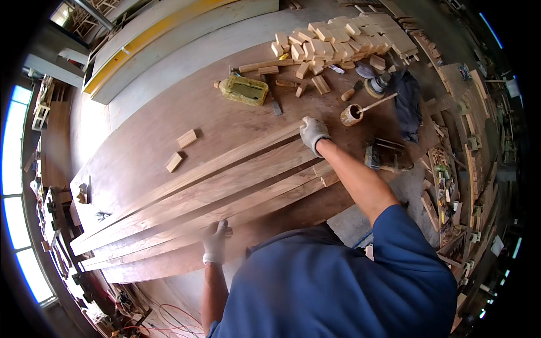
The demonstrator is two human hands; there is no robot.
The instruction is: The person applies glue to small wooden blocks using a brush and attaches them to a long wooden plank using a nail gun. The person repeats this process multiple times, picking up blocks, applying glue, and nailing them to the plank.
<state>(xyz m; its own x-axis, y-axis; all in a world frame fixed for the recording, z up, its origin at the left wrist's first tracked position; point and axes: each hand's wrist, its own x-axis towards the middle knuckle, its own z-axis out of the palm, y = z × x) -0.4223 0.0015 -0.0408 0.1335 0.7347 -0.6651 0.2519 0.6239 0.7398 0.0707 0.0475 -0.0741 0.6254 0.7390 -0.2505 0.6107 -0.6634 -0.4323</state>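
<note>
Both gloved hands press on long planks (225, 180): left hand (216, 241) flat, right hand (313, 133) curled over an end.

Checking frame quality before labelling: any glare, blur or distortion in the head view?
Head view: strong fisheye, long planks bow, black vignette at the rim; windows at left blown out, pale glare on the workbench there; gloved left hand and right hand sharp; small wooden blocks far off stay legible.
</note>
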